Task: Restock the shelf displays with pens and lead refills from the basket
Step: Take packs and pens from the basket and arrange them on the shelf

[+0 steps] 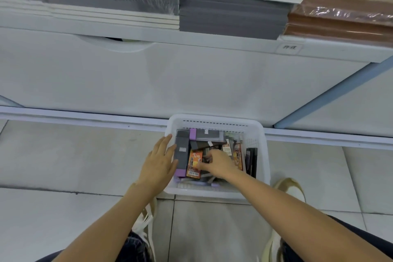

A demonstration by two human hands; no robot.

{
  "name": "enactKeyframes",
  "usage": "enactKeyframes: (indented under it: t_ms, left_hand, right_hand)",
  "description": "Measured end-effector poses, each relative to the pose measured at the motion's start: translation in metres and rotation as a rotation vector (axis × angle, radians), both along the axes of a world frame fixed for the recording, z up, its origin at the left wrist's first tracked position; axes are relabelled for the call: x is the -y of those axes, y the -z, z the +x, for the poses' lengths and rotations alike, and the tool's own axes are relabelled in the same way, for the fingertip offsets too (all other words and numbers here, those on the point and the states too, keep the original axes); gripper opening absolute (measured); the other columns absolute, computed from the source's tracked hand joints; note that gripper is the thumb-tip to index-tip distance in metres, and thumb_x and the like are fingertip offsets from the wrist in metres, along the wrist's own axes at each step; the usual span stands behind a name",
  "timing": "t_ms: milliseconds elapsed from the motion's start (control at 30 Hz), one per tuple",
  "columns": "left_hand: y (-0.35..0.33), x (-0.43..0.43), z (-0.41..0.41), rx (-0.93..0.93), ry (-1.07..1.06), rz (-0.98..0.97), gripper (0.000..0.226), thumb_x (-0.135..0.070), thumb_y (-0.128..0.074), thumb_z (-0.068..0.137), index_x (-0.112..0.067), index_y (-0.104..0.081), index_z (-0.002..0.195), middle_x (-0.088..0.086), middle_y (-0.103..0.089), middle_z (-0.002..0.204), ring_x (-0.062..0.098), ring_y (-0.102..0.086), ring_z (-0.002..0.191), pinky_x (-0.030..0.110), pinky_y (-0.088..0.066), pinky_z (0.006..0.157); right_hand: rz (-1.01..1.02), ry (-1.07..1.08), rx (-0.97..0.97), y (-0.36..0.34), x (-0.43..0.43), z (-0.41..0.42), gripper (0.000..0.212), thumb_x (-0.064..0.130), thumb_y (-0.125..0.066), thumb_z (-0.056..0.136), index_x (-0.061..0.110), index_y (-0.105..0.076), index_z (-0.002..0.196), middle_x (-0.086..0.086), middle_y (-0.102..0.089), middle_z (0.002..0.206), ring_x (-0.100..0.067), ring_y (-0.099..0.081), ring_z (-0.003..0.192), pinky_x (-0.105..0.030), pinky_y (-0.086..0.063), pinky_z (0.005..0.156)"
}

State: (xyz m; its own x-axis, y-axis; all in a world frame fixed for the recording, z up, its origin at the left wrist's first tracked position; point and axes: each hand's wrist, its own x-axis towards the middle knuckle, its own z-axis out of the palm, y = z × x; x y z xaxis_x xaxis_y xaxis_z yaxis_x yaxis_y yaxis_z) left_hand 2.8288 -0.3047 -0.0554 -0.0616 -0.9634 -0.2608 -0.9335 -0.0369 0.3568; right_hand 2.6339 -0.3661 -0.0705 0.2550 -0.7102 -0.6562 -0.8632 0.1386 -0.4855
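Basket (pixel 262 155) rim under left hand (pixel 158 164)

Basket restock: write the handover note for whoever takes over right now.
Left grip: open, straight fingers over the left rim of the basket, touching the long grey box.
Right grip: inside the basket, fingers curled beside the orange pack; whether it holds anything is unclear.
The basket sits on the floor against the shelf base, loaded with stock.
Done: nothing visibly out yet.
Left: lift stock out and fill the displays, which are not in view.
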Motion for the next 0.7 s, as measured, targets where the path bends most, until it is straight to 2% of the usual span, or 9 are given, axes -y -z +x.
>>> enactKeyframes:
  t_ms: [100, 200, 333, 400, 500, 600, 700]
  left_hand:
    - [0.003, -0.003, 0.004, 0.031, 0.041, 0.016, 0.051, -0.036, -0.038, 0.102, -0.017, -0.03, 0.149, -0.001, -0.001, 0.163, 0.016, 0.0, 0.149, 0.032, -0.021, 0.117]
    - [0.005, -0.004, 0.005, 0.05, 0.054, 0.021, 0.05, -0.037, -0.038, 0.102, -0.018, -0.032, 0.148, -0.002, 0.002, 0.163, 0.015, 0.003, 0.149, 0.032, -0.022, 0.116]
    - [0.008, -0.006, 0.001, 0.064, 0.045, 0.039, 0.049, -0.039, -0.038, 0.102, -0.02, -0.035, 0.146, -0.001, 0.007, 0.162, 0.017, 0.008, 0.149, 0.034, -0.025, 0.115]
    - [0.007, -0.006, 0.0, 0.062, 0.045, 0.038, 0.048, -0.039, -0.039, 0.101, -0.02, -0.037, 0.145, 0.0, 0.008, 0.162, 0.018, 0.008, 0.149, 0.035, -0.027, 0.115]
    - [0.006, -0.007, 0.0, 0.069, 0.047, 0.042, 0.046, -0.038, -0.039, 0.101, -0.02, -0.038, 0.144, 0.0, 0.008, 0.162, 0.018, 0.008, 0.149, 0.034, -0.028, 0.114]
    - [0.005, -0.007, 0.0, 0.062, 0.048, 0.044, 0.044, -0.037, -0.039, 0.102, -0.02, -0.04, 0.142, 0.0, 0.008, 0.162, 0.018, 0.008, 0.149, 0.035, -0.028, 0.114]
    - [0.004, -0.005, 0.001, 0.063, 0.05, 0.042, 0.041, -0.037, -0.04, 0.101, -0.02, -0.046, 0.138, 0.001, 0.004, 0.163, 0.019, 0.006, 0.149, 0.036, -0.03, 0.113]
  right_hand:
    - [-0.124, -0.299, -0.119, 0.002, -0.005, 0.003, 0.055, 0.04, -0.077, 0.076, 0.012, -0.056, 0.118, -0.004, -0.05, 0.114, -0.022, -0.053, 0.104, -0.033, -0.045, 0.083]
    - [-0.16, -0.422, -0.061, -0.002, 0.004, -0.016, 0.045, 0.032, -0.074, 0.08, 0.015, -0.059, 0.118, -0.003, -0.048, 0.115, -0.02, -0.045, 0.11, -0.03, -0.042, 0.086]
    - [-0.1, -0.609, -0.032, -0.005, 0.0, -0.032, 0.043, 0.046, -0.071, 0.081, 0.019, -0.062, 0.113, 0.001, -0.053, 0.11, -0.014, -0.041, 0.101, -0.029, -0.04, 0.079]
    - [-0.067, -0.639, -0.072, -0.003, -0.003, -0.029, 0.037, 0.049, -0.066, 0.084, 0.021, -0.062, 0.109, 0.0, -0.051, 0.106, -0.014, -0.042, 0.099, -0.03, -0.036, 0.073]
    - [0.006, -0.717, -0.133, -0.003, -0.001, -0.023, 0.036, 0.049, -0.055, 0.091, 0.017, -0.063, 0.104, -0.007, -0.054, 0.109, -0.019, -0.044, 0.101, -0.033, -0.039, 0.074]
    - [0.107, -0.765, -0.073, -0.006, -0.001, -0.019, 0.038, 0.048, -0.047, 0.096, 0.013, -0.059, 0.107, -0.009, -0.056, 0.105, -0.016, -0.039, 0.095, -0.036, -0.041, 0.079]
    - [0.218, -0.657, 0.009, -0.013, 0.003, -0.026, 0.034, 0.043, -0.05, 0.097, 0.013, -0.058, 0.11, -0.005, -0.06, 0.106, -0.015, -0.05, 0.089, -0.028, -0.041, 0.072]
